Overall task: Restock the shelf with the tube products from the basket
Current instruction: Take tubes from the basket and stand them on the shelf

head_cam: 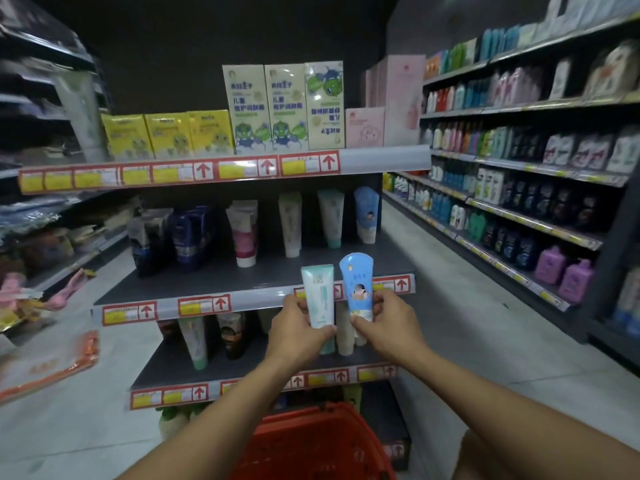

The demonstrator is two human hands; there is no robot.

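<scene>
The red basket (311,441) sits low between the forearms. Above it, the left hand (299,329) pinches a pale green tube (318,296) by its lower end, and the right hand (381,320) pinches a blue tube (356,285) likewise, both upright, side by side before the middle shelf (242,282). Farther back stand white, green and blue tubes (332,216).

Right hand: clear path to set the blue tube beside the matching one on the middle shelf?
Probably yes. The right hand holds the blue tube upright before the middle shelf, with bare space ahead of its match.
</scene>
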